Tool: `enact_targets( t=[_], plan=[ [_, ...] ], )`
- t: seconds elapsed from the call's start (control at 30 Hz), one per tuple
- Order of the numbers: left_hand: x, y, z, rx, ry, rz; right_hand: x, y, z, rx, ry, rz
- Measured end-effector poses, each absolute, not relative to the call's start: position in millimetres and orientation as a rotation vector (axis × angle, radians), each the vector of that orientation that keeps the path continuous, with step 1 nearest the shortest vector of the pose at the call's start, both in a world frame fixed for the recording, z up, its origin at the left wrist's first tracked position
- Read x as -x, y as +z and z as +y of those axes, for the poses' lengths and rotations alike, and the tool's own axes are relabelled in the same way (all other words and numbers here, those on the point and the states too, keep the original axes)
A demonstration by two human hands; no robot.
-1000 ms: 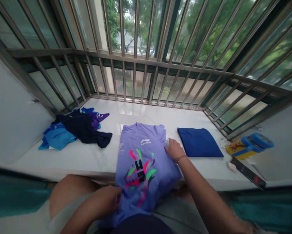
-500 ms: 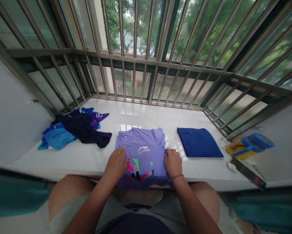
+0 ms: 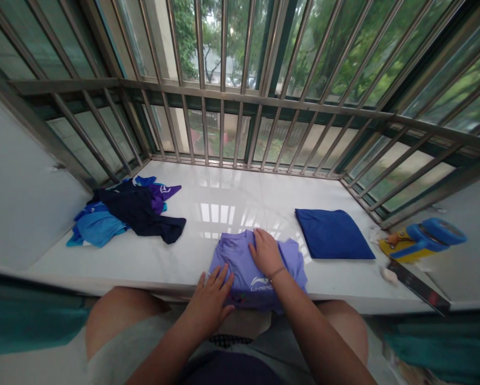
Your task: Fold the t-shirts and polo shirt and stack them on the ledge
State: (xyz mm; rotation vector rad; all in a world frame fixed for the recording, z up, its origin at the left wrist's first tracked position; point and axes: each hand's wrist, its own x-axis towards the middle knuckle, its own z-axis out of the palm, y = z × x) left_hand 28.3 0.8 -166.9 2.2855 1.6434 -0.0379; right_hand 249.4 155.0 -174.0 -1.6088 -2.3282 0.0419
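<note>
A lavender T-shirt with a white LI-NING logo lies in front of me. Its lower part hangs over the ledge's front edge. My left hand rests on the shirt's lower left side with fingers spread. Across the shirt reaches my right hand, lying on its upper part just right of the collar, thumb apart from the fingers. To the right is a folded dark blue garment, apart from both hands.
A loose heap of blue, purple and navy clothes lies at the left of the white ledge. At the right are a blue and yellow bottle and a dark flat object. Metal bars line the window behind.
The shirt has shifted toward me and to the right, with more of it over the edge. My right hand has moved from its right side up near the collar; my left hand has slid right and nearer.
</note>
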Motion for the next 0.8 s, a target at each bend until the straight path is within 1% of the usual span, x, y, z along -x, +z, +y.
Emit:
enact_targets(
  t=[0.1, 0.17, 0.23, 0.33, 0.43, 0.53, 0.63, 0.7, 0.8],
  plan=[
    [-29, -162, 5, -2.271, 0.034, 1.645, -245, -178, 161, 1.718, 0.022, -2.243],
    [-25, -161, 11, -2.253, 0.149, 1.64, -246, -177, 162, 1.726, 0.008, -2.197],
    [-18, -159, 17, -2.216, 0.33, 1.629, -249, -173, 156, 1.602, 0.023, -2.205],
    [-3, -150, 22, -2.191, 0.646, 1.551, -255, -158, 129, 1.293, 0.072, -2.278],
    [7, -127, 18, -2.239, 0.78, 1.35, -258, -134, 80, 1.134, 0.167, -2.435],
    [4, -98, 5, -2.203, 0.677, 1.042, -259, -103, 25, 1.069, 0.388, -2.648],
    [-7, -78, -9, -2.04, 0.468, 0.831, -265, -70, -17, 0.927, 0.524, -2.638],
    [-12, -74, -15, -1.974, 0.35, 0.803, -274, -48, -32, 0.841, 0.501, -2.523],
    [-11, -80, -16, -2.016, 0.204, 0.852, -292, -18, -41, 0.82, 0.363, -2.384]
  ],
)
